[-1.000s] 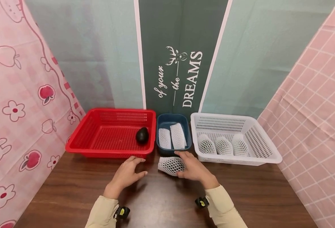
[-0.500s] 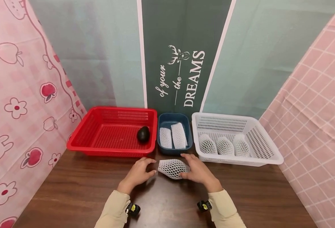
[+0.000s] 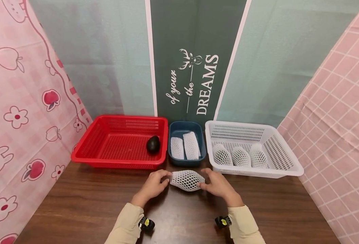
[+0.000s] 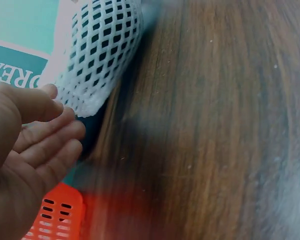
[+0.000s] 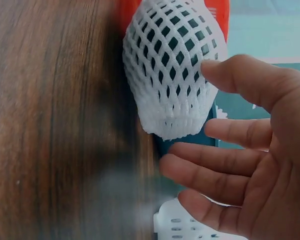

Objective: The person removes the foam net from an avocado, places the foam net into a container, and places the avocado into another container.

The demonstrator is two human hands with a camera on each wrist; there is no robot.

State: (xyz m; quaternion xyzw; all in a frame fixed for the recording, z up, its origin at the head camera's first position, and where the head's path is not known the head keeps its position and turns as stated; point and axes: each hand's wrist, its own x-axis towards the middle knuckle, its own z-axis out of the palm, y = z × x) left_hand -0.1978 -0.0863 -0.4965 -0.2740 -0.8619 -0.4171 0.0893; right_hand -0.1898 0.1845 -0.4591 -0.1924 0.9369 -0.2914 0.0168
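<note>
A dark fruit that looks like an avocado, in a white foam net sleeve (image 3: pixel 187 180), lies sideways on the table before the blue bin. At its left end is my left hand (image 3: pixel 155 184), with thumb and index fingertips at the sleeve's edge. My right hand (image 3: pixel 219 185) is at the other end. In the right wrist view the right thumb (image 5: pixel 230 75) touches the netting while the other fingers are loosely extended. A bare black avocado (image 3: pixel 153 144) lies in the red basket (image 3: pixel 118 165). Several flat foam sleeves (image 3: pixel 191 145) are in the blue bin (image 3: pixel 186 125).
A white basket (image 3: pixel 277 171) at the right holds three net-wrapped fruits (image 3: pixel 241 156) in a row along its front. Printed cloths (image 3: pixel 115 67) hang behind and on both sides. The brown wooden table (image 3: pixel 179 220) extends in front of the containers.
My left hand has moved right to the sleeve's left end. The right hand has drawn back a little to the right, leaving more of the wrapped fruit showing. The fruit has shifted slightly right.
</note>
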